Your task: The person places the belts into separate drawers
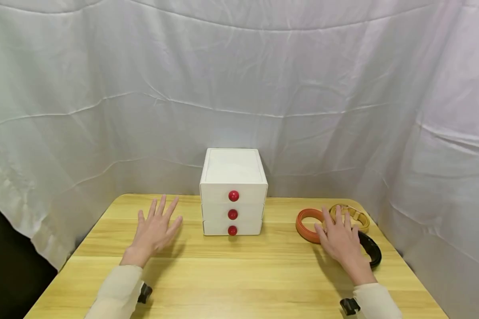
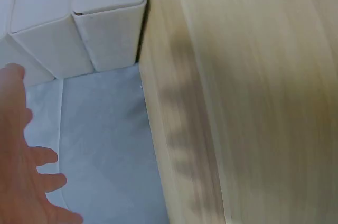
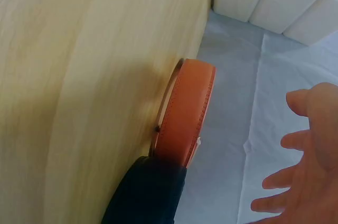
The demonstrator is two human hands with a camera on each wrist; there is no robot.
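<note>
Right now both hands are spread flat with straight fingers and hold nothing. The right hand (image 1: 340,239) hovers over three coiled belts on the wooden table (image 1: 239,274): an orange belt (image 1: 305,223), a tan belt (image 1: 353,214) and a black belt (image 1: 371,250). The left hand (image 1: 155,230) waits beside the white three-drawer box (image 1: 233,190) with red knobs (image 1: 233,195). No writing shows anywhere.
</note>
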